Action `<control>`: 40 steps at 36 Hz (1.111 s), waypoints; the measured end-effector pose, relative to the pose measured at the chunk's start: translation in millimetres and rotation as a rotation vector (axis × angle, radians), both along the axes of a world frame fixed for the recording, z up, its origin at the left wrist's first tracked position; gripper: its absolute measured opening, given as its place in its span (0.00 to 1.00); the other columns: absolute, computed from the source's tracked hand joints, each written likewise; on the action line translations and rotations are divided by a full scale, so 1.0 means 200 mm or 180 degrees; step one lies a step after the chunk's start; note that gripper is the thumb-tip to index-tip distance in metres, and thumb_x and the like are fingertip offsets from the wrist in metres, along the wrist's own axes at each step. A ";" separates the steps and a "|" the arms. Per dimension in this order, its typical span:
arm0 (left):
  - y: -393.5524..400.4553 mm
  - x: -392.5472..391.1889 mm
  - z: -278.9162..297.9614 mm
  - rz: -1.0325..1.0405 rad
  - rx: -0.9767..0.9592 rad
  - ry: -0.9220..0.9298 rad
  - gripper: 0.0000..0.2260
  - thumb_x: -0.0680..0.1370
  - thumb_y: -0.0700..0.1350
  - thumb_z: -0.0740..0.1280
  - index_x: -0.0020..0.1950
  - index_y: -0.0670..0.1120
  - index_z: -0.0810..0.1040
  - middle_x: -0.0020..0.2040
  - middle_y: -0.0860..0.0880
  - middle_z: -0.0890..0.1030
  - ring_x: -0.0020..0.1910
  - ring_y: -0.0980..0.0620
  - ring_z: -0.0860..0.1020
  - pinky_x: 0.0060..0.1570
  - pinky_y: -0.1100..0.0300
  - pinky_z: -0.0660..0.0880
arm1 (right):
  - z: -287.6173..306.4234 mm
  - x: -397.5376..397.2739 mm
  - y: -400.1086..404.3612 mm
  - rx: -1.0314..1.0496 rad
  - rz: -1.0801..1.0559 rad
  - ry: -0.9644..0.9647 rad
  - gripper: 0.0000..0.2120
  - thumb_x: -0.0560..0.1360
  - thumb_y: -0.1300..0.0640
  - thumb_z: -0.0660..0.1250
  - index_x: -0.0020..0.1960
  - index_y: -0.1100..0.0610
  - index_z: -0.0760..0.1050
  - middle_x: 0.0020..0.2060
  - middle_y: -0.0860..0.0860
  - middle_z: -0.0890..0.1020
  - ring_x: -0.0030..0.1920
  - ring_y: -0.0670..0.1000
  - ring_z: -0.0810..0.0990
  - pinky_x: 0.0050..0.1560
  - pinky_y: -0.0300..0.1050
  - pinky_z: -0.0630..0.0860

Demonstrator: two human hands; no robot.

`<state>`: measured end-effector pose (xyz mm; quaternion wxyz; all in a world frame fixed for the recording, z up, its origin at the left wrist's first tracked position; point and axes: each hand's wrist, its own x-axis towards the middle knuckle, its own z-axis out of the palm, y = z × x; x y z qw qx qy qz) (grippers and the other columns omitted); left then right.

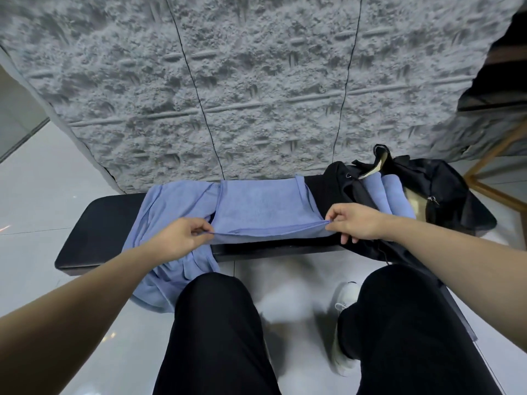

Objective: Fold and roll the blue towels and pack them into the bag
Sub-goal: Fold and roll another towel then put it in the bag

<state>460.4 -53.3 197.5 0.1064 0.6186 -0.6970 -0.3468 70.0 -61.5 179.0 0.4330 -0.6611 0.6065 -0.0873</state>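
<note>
Black bench (94, 223): both hands pinch flat towel (256, 209) near corners, L hand (182, 238), R hand (356, 223) beside bag (427, 189). Keep edge taut, corners aligned w/ far edge.

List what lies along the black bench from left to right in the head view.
Loose blue towel → left hand → flat towel pinched at its near edge → right hand → rolled towels in the black bag.

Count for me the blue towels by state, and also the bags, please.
Rolled towels in the black bag: 2
Towel being folded, pinched by left hand and right hand: 1
Loose towel pile: 1
Bags: 1
Total: 5
</note>
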 end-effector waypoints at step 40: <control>-0.68 -0.11 -0.34 0.0984 -0.0545 -0.0010 0.05 0.80 0.47 0.67 0.44 0.52 0.78 0.37 0.45 0.82 0.33 0.43 0.81 0.47 0.48 0.80 | -0.10 0.28 -0.49 -0.0754 -0.0099 0.2129 0.14 0.76 0.68 0.56 0.59 0.60 0.71 0.45 0.56 0.74 0.42 0.57 0.72 0.28 0.44 0.63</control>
